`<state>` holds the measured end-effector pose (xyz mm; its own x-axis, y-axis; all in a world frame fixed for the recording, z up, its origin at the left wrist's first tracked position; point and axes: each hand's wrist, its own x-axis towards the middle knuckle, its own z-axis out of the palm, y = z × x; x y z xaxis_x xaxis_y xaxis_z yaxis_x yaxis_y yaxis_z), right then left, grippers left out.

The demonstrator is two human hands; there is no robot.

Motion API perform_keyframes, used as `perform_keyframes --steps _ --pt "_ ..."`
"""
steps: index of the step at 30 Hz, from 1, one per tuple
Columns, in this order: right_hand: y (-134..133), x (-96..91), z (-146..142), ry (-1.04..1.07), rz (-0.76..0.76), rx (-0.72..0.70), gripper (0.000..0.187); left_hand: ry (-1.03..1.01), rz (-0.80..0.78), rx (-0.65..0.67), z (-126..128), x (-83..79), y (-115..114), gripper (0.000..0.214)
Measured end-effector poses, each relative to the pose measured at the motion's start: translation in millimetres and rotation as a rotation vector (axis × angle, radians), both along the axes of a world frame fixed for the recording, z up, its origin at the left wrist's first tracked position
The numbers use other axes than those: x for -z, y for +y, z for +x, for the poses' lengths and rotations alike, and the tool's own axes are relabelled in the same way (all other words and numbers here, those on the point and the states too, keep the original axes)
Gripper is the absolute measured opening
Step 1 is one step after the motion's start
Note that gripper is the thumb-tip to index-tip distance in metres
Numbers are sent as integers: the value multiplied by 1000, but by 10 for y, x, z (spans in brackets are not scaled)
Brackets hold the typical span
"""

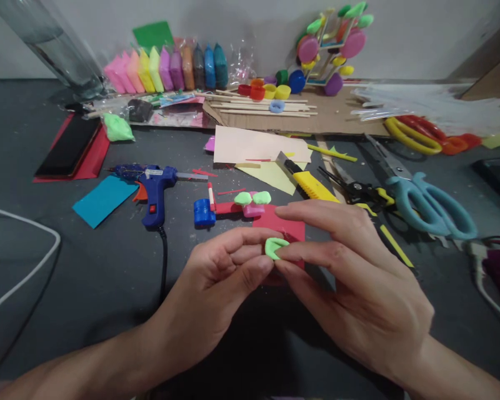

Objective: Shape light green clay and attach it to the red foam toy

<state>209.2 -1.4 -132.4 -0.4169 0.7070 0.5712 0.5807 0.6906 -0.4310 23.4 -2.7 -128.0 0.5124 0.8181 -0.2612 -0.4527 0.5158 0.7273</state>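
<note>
My left hand (pixel 216 283) and my right hand (pixel 358 278) meet at the middle of the dark table, fingertips pinched together on a small light-green clay piece (pixel 274 247). Both hands are closed on it. Just beyond my fingers lies a red foam sheet (pixel 285 225), partly hidden by them. Behind it sits a small model with two green clay leaves (pixel 252 198), a pink part and a blue bottle cap (pixel 204 213).
A blue glue gun (pixel 152 189) lies to the left with its cord running toward me. A yellow utility knife (pixel 310 183), black pliers (pixel 358 191) and teal scissors (pixel 425 203) lie right. Clay packets (pixel 166 69), bottle caps, sticks and a colourful cap model (pixel 329 44) stand at the back.
</note>
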Motion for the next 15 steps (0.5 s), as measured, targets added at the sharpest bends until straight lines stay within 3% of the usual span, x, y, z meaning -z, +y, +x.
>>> perform_keyframes --steps 11,15 --pt "5 -7 -15 32 -20 0 7 114 36 -18 -17 11 -14 15" --pt "-1 -13 -11 39 -15 -5 17 87 45 -9 -7 -1 -1 14"
